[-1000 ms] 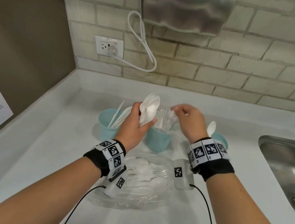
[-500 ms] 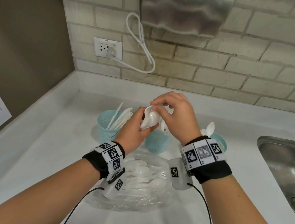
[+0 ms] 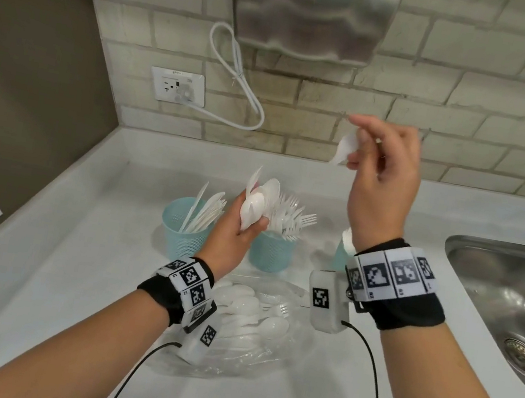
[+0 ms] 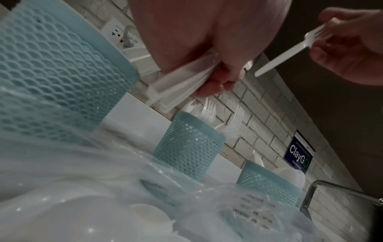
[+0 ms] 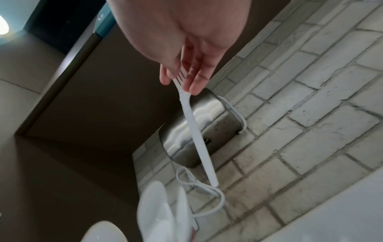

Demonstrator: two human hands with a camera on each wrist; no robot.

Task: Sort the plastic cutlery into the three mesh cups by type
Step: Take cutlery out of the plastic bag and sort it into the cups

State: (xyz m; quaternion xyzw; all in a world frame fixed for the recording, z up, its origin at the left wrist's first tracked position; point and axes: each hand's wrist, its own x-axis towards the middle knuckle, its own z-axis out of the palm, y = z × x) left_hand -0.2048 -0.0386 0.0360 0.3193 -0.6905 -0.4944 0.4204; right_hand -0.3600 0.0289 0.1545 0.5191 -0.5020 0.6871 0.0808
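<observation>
The right hand (image 5: 186,54) pinches a white plastic fork (image 5: 194,131) by its tines, handle dangling below. The left hand (image 3: 235,229) grips a spoon bundle (image 3: 258,205). The fork looks light, thin, springy; its neck likely offers firmer hold.

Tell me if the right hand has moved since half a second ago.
Yes. The right hand has risen away from the middle mesh cup, now up against the brick wall, pinching a fork.

A white counter (image 3: 68,270) is occupied by three mesh cups (image 3: 184,231) at the far side and a clear bag of cutlery (image 3: 253,329) nearer.
</observation>
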